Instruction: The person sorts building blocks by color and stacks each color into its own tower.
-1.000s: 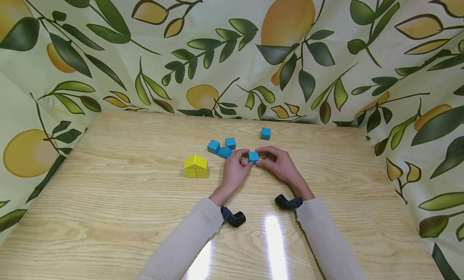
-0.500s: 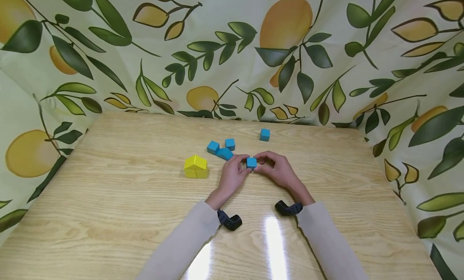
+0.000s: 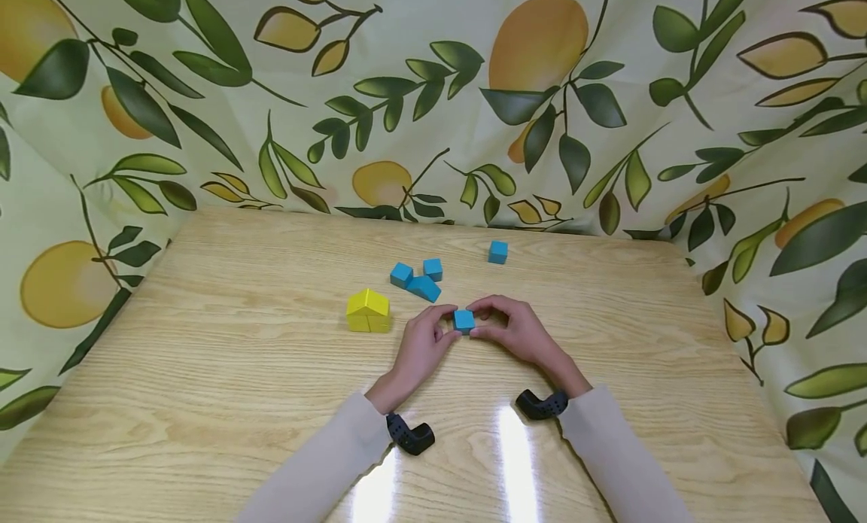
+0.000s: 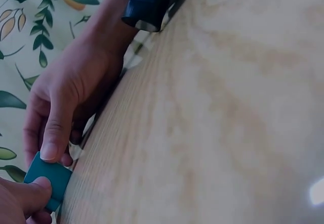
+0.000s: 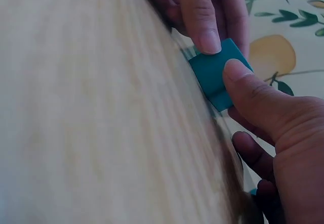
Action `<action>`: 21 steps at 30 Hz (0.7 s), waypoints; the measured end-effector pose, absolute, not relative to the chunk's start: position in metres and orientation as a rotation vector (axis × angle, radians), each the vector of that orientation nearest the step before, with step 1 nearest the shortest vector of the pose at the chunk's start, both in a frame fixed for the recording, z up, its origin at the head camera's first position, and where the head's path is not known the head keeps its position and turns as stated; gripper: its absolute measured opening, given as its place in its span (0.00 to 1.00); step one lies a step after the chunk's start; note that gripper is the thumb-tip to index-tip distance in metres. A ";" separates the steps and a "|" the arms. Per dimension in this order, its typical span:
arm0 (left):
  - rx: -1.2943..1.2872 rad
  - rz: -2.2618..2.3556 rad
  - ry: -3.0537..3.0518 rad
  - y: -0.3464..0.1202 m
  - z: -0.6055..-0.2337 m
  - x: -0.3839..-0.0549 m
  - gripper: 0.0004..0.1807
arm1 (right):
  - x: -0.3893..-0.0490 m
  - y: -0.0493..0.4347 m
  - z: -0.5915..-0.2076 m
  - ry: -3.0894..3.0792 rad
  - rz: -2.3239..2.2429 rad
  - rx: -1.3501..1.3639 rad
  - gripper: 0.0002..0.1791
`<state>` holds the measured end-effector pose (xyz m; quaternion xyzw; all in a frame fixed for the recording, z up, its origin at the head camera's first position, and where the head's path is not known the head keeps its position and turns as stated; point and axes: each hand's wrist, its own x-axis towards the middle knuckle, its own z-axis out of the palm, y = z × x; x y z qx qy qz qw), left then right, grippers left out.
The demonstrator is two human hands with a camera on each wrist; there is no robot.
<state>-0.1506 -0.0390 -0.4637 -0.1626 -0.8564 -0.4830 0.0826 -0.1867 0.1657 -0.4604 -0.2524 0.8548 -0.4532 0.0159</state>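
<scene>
Left grip (image 3: 418, 348) and right grip (image 3: 516, 329) are both pinching the blue block (image 3: 463, 320) between them, maybe touching the tabletop (image 3: 237, 365), hard to tell. Looks light, stiff, smoothish; I'd hold opposite sides.

A person's left arm (image 3: 314, 466) and right arm (image 3: 626, 455), in pale sleeves, reach inward from the bottom edge, converging near the center of the frame. The left hand (image 3: 415, 346) and right hand (image 3: 516, 331) face each other with fingertips close together, thumb and fingers of each curved into a pinch. Seen from the right wrist, the right thumb (image 5: 255, 92) angles up from the lower right, the left thumb (image 5: 202, 19) pointing down from the top.
</scene>
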 end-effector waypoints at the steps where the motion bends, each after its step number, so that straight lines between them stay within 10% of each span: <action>1: -0.492 -1.443 -2.552 -0.040 -0.464 -0.149 0.21 | -0.185 0.165 -0.460 2.656 -1.407 -0.795 0.17; 21: -0.562 -1.441 -2.497 -0.047 -0.467 -0.146 0.20 | -0.180 0.158 -0.464 2.652 -1.460 -0.854 0.17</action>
